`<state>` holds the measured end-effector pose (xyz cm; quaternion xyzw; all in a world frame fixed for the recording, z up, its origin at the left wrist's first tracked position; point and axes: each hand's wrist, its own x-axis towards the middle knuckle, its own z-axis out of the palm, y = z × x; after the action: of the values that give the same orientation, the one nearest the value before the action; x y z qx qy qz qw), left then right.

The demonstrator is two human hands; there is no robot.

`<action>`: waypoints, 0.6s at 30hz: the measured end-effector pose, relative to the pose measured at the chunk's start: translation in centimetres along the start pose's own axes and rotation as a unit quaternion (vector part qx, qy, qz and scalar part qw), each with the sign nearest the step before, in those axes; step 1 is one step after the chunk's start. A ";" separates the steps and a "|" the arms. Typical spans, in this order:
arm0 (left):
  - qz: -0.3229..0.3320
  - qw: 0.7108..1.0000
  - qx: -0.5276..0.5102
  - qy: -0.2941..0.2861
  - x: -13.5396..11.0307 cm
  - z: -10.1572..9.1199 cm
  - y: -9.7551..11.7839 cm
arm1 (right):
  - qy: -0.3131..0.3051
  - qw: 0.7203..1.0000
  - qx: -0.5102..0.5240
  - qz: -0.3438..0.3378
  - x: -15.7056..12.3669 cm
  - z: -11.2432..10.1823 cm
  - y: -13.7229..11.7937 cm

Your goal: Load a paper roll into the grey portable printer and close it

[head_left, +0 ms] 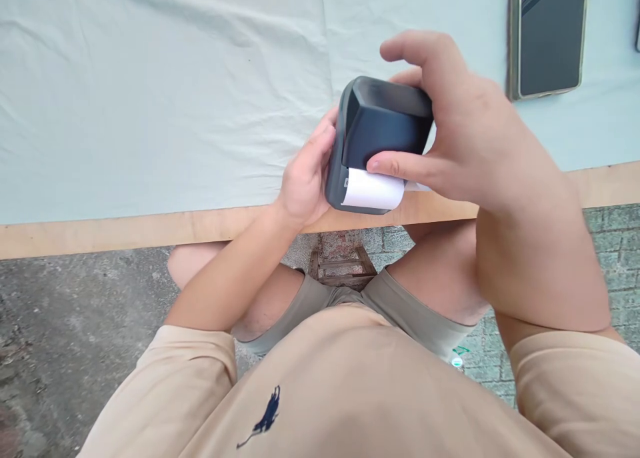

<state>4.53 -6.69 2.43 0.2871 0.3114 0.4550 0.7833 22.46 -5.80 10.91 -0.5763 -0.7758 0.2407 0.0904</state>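
Observation:
A small black receipt printer (387, 128) is held up above the front edge of the table, tilted. White paper (373, 190) curls out from under its dark cover on the side nearest me. My left hand (305, 181) is closed around the printer's left side, with part of the fingers hidden behind it. On the right side, my right hand (470, 131) grips the cover, its thumb lying along the lower edge just above the paper. The right index finger is lifted off the far edge, while the other fingers are mostly hidden behind the printer.
A pale cloth (150, 98) covers the table, with a bare wooden strip (225, 226) along the front edge. A smartphone (553, 45) lies at the far right, and a dark object's edge (638, 35) shows beyond it. Below, wooden stool bars (343, 265) stand between my legs.

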 end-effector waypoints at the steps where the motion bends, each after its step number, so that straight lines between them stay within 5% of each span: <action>1: -0.003 1.000 0.011 0.002 0.1 -0.1 -0.1 | -0.002 1.000 -0.002 0.006 0.0 0.0 -0.2; 10: 0.007 0.999 0.004 0.040 0.5 -0.2 -0.4 | 0.029 0.992 -0.038 -0.116 -1.1 -0.2 1.8; 15: 0.002 0.999 0.001 0.054 0.8 -0.1 -0.3 | 0.068 0.990 -0.072 -0.096 -1.0 -0.1 2.0; 18: -0.007 0.998 0.002 0.061 1.0 -0.2 -0.2 | 0.040 0.992 -0.091 -0.073 -1.3 0.9 2.3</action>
<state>4.86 -5.89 1.91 0.2581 0.3614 0.4657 0.7654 24.47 -6.72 9.21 -0.5329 -0.8303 0.1385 0.0857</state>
